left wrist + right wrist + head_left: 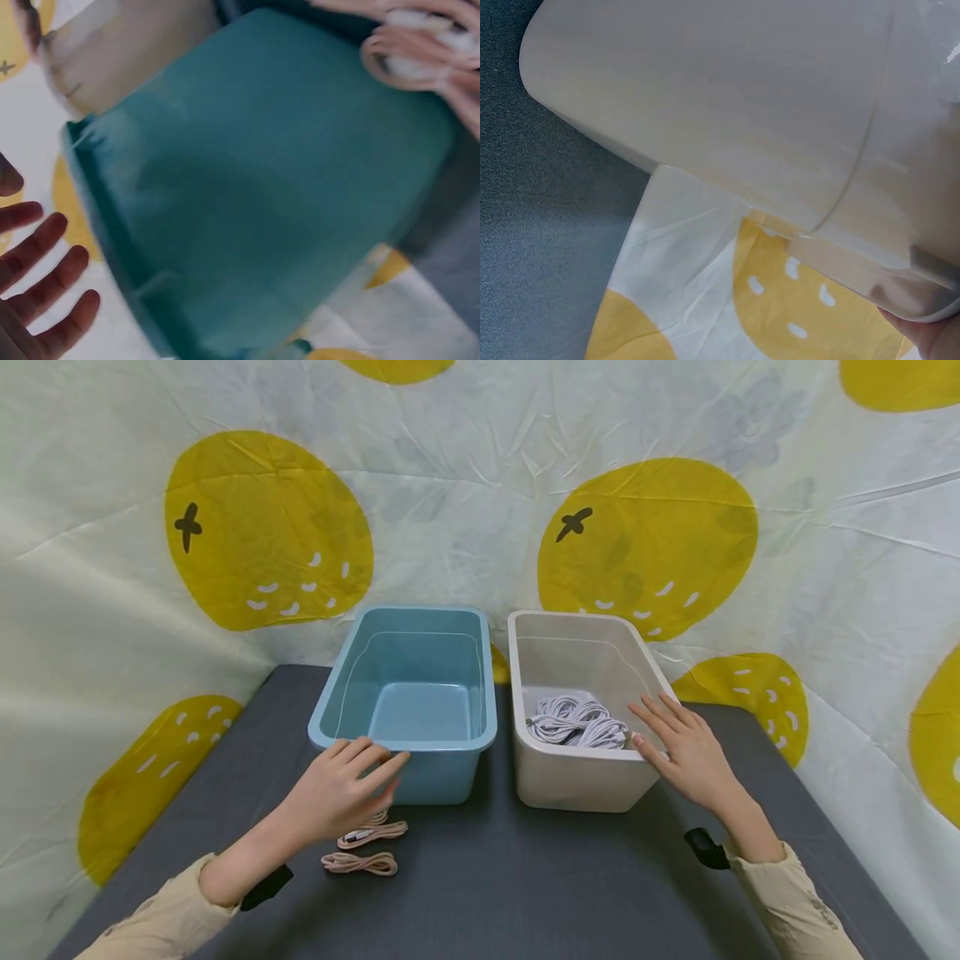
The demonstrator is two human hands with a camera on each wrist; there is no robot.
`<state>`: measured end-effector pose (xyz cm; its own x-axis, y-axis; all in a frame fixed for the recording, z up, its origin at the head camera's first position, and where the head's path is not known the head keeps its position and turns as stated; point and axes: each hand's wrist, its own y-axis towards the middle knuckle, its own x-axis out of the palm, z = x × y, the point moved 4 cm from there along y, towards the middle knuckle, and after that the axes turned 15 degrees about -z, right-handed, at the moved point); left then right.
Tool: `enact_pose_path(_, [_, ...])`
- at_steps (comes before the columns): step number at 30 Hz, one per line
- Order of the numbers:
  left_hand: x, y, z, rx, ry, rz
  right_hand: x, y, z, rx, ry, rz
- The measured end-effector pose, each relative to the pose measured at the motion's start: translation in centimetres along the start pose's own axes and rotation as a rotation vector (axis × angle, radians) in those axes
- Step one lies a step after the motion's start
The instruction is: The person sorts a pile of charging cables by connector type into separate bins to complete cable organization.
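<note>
Two bins stand ahead of the hands: one blue bin (405, 693), one white bin (581, 710). Two pink cable coils (360, 862) lie under the left hand (337, 793); one white bundle (576, 722) lies beside the right hand (686, 752).

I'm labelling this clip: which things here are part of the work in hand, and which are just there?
In hand:
- blue bin, left hand at its front
- white bin, right hand on its rim
- white cables
- pink cables

Just there:
- grey table
- lemon-print backdrop

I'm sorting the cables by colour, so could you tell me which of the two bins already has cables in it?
The white bin, on the right, under the right hand: white cables lie coiled inside. The blue bin holds none.
</note>
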<state>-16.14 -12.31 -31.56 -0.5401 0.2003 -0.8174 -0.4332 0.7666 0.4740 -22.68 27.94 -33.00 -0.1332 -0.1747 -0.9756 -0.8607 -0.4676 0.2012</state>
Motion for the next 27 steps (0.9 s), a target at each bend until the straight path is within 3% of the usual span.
enact_pose_path(9, [2.7, -4.0, 0.7, 0.063, -0.029, -0.049, -0.1, 0.0, 0.1, -0.006, 0.005, 0.007])
enact_pose_path(15, [4.9, -6.4, 1.0, 0.091, -0.027, -0.152, -0.1, 0.0, 0.1, -0.007, 0.003, 0.012])
enact_pose_path(19, [5.9, -7.5, 1.1, 0.119, -0.037, -0.202, -0.1, 0.0, 0.1, -0.006, 0.004, 0.010])
enact_pose_path(27, [7.2, -8.7, 1.2, 0.165, -0.042, -0.221, -0.1, 0.0, -0.1, -0.001, 0.006, 0.001])
